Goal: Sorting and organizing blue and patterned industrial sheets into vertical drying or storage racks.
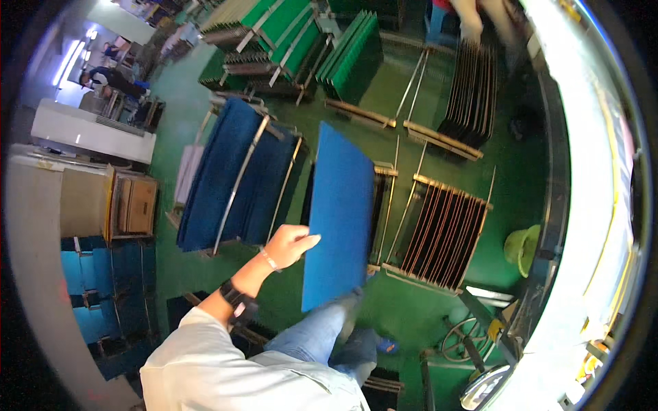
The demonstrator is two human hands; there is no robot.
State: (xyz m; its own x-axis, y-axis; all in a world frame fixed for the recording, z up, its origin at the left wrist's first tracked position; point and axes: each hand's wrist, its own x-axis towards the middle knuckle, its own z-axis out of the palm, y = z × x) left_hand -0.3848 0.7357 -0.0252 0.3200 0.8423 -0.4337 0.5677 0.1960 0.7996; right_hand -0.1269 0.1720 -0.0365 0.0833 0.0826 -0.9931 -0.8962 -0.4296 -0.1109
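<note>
Left hand has its grip closed on a blue panel, held over the racks. Right hand's out of view. Some slots already filled, plenty left.

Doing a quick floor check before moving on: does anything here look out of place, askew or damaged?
Nothing stands out. The left hand holds one blue panel by its edge; the other blue panels and green panels stand in their racks, and the dark rack looks orderly. No damage shows.

A brown cardboard box is sitting open-sided at the left — plain, squarish, beside a tan cabinet.
</note>
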